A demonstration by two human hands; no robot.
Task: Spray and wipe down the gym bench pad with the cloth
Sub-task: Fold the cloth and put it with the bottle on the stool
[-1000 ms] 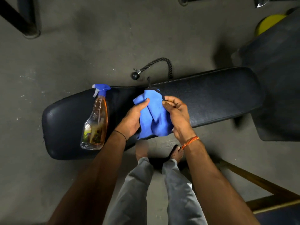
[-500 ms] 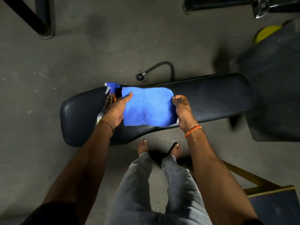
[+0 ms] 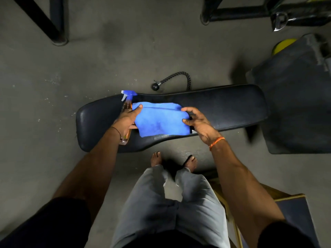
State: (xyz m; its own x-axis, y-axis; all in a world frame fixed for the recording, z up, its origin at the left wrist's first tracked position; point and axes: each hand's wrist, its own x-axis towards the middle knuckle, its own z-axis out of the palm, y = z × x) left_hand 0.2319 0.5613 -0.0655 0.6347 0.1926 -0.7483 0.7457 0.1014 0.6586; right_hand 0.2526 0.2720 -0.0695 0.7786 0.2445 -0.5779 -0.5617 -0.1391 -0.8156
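Observation:
A long black bench pad (image 3: 223, 108) lies across the middle of the view. A blue cloth (image 3: 159, 122) is spread on its centre, its far edge doubled over in a fold. My left hand (image 3: 128, 119) grips the cloth's left edge, one finger on top and the others underneath. My right hand (image 3: 197, 122) pinches the right edge between curled fingers and thumb. A spray bottle (image 3: 127, 100) with amber liquid and a blue trigger head lies on the pad, mostly hidden behind my left hand and wrist.
A black rope handle with a ball end (image 3: 172, 79) lies on the floor behind the pad. Black frame legs (image 3: 57, 36) stand at upper left, a machine base (image 3: 250, 12) at upper right. Another dark pad (image 3: 295, 108) sits right, a yellow-edged frame (image 3: 286, 196) at lower right.
The bunched cloth was opened out flat between both hands on the pad, then its far edge was folded over. The left hand now covers most of the bottle.

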